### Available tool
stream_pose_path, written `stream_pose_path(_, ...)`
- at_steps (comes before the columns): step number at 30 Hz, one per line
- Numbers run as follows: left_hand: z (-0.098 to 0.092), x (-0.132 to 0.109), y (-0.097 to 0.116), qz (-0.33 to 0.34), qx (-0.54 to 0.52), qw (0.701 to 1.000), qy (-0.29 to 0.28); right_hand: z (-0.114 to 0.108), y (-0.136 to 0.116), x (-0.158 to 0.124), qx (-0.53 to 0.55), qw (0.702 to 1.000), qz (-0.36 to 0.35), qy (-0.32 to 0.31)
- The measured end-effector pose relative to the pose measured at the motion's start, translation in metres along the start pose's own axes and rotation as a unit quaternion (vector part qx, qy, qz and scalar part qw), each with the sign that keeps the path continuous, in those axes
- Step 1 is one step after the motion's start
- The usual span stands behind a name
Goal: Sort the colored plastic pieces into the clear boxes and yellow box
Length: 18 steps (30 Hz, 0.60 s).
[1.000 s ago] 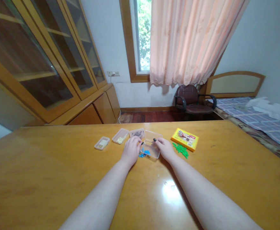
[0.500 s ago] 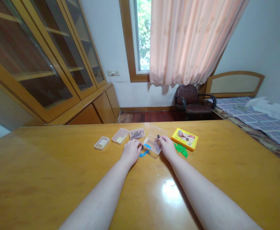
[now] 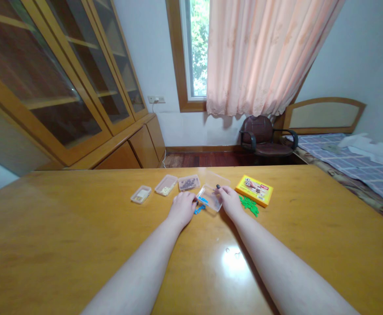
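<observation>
My right hand (image 3: 230, 201) grips the right side of a clear plastic box (image 3: 215, 202), which is tilted on the table with its hinged lid behind it. Several small blue pieces (image 3: 203, 201) show inside at its left. More loose blue pieces (image 3: 199, 210) lie on the table by the box's near left corner. Over their left end is my left hand (image 3: 182, 207), its fingers bent and closed close to the box's left edge. Whatever is between those fingertips is hidden. Loose green pieces (image 3: 249, 205) are heaped right of my right hand.
Behind the green pieces lies a yellow printed box (image 3: 254, 190). Left of my hands are a clear box with dark pieces (image 3: 189, 183), one with pale pieces (image 3: 165, 185) and a smaller one (image 3: 141, 195). The table's (image 3: 96, 236) far edge runs beyond them.
My left hand has shifted slightly right and toward me, covering some of the loose blue pieces. My right hand keeps its grip on the clear box. The view has moved a little.
</observation>
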State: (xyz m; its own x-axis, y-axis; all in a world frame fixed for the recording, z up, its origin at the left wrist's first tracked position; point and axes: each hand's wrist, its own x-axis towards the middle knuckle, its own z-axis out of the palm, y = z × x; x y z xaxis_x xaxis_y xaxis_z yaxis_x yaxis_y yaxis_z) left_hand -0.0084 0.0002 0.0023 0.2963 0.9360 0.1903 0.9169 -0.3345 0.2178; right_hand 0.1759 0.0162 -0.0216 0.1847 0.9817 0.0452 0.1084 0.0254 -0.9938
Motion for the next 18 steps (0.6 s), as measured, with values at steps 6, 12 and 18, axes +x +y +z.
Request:
stream_pose_path(6, 0.0, 0.002, -0.003, -0.006, -0.007, 1.0, -0.01, -0.002, -0.008, -0.004, -0.029, 1.0, -0.009, -0.008)
stream_pose_path(12, 0.003, 0.003, -0.006, -0.002, -0.007, 1.0, -0.003, -0.002, -0.01, -0.004, -0.038, 0.999, -0.016, -0.002)
stream_pose_path(18, 0.003, 0.003, -0.006, -0.005, -0.002, 1.0, -0.004, -0.002, -0.004, -0.001, -0.022, 1.0, -0.013, -0.008)
